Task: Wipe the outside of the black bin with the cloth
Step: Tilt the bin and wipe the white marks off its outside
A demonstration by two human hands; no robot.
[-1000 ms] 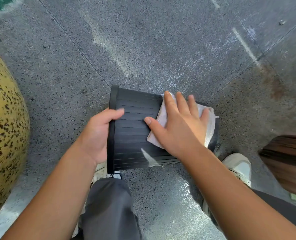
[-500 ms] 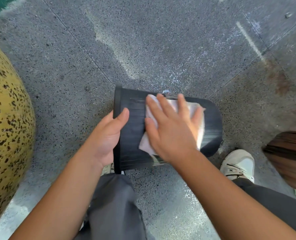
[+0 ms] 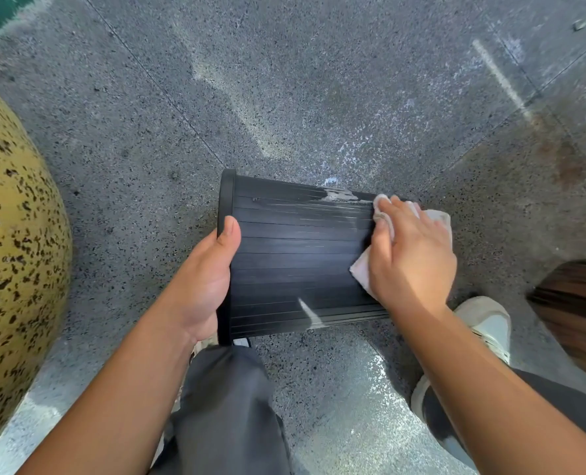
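Cloth point(image 3: 363, 273) under right hand point(image 3: 409, 255) on bin point(image 3: 295, 255)

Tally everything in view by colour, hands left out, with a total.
Black: 1, bin
White: 3, cloth, two shoes
Yellow, black-speckled: 1, rounded object
Brown: 1, blurred object
Total: 6

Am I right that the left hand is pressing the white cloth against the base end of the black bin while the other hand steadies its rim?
Not quite: the hands are swapped. In the head view the right hand presses the white cloth against the base end of the black bin, while the left hand steadies its rim.
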